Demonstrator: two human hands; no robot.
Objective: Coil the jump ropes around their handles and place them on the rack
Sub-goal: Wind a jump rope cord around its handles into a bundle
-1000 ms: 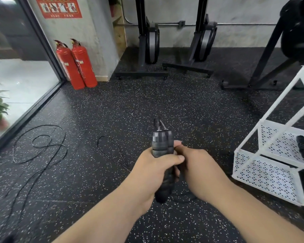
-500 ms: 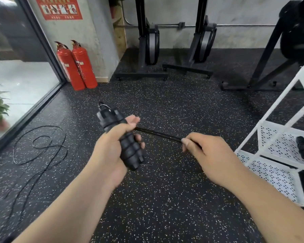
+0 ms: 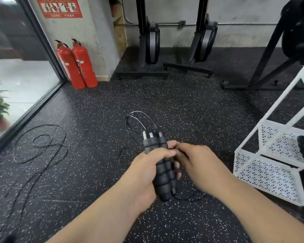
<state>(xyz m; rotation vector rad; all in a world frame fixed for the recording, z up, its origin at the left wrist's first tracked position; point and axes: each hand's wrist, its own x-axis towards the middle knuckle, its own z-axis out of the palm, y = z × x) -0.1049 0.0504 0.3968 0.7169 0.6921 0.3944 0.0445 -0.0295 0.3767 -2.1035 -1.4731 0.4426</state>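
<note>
Jump rope handles [image 3: 162,171] (two black ones, pressed together) are held just left of the white rack [image 3: 263,176]. The left hand [image 3: 147,172] wraps its fingers round them; the right hand [image 3: 200,169] pinches the cord [image 3: 139,120] beside them. A second jump rope [image 3: 40,146] lies loose on the floor, well left of the rack.

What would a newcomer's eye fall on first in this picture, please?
In the centre foreground, the left hand grips a pair of black ribbed handles, and the right hand pinches the rope beside them. Two red fire extinguishers stand against the wall at the far left. A white rack sits at the right edge.
</note>
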